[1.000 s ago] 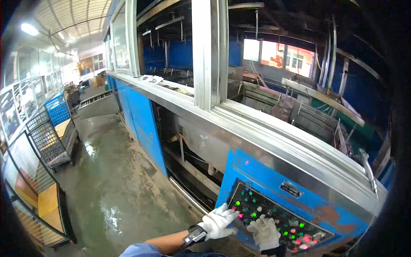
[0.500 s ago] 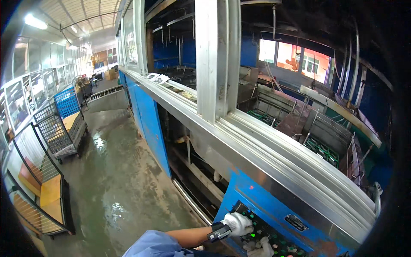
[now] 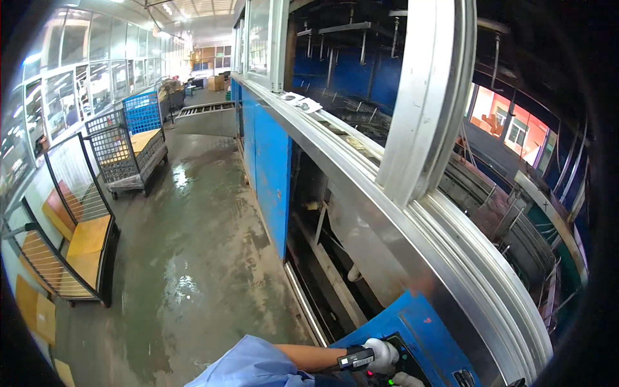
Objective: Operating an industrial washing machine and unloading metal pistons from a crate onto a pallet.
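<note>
My left hand wears a white glove, with a dark band and a small black device at the wrist. It rests over the dark control panel set in a blue metal cabinet. Its fingers curve down and away from sight. Only the top of my gloved right hand shows at the lower edge, close beside the left one and over the same panel. Small red and green lights glow between the hands. What the fingertips touch is hidden.
A metal window ledge runs above the blue panels, with a thick upright frame post. Left of the wet floor stand a wire cage cart and a black-framed trolley bearing yellow boards. Tanks and racks fill the enclosure at right.
The view has swung right and up, so the scene sits differently and the hands appear lower. Both hands stay at the control panel; less of the right one shows.
</note>
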A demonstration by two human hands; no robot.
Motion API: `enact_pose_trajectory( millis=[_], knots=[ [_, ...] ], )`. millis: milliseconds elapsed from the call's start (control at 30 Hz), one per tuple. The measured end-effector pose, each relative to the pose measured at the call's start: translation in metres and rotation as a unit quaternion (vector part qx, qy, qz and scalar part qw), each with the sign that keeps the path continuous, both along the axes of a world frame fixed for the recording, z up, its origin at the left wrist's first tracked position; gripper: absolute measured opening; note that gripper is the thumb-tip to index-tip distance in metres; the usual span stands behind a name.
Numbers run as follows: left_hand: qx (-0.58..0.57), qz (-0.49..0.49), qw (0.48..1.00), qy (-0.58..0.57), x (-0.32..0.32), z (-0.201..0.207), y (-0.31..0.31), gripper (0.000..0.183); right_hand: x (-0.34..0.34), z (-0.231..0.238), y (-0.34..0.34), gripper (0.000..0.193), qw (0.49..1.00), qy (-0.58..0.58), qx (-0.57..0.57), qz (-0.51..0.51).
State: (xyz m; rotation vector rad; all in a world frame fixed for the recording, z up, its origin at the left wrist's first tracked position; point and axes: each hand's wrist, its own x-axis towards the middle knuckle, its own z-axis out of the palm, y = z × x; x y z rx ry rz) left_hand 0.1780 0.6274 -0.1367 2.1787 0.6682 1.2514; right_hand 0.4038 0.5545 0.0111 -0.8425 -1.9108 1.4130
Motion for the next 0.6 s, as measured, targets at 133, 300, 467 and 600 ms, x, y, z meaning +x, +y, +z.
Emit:
enact_pose_trajectory(
  millis=[133,300,467,600],
  knots=[
    [0.12,-0.132,0.983,-0.034,0.023,-0.011,0.026,0.025,-0.018,0.004,0.008,0.044,0.985,0.003,-0.17,-0.029],
    [0.236,-0.319,0.902,-0.172,0.044,-0.013,0.055,0.025,-0.029,0.016,0.018,0.042,0.983,-0.038,-0.178,0.008],
    [0.237,-0.282,0.912,-0.181,0.052,-0.007,0.068,0.024,-0.035,0.021,0.02,0.039,0.983,-0.033,-0.18,0.014],
    [0.237,-0.264,0.916,-0.188,0.053,-0.001,0.074,0.023,-0.039,0.025,0.018,0.038,0.979,-0.024,-0.204,0.009]
  ],
)
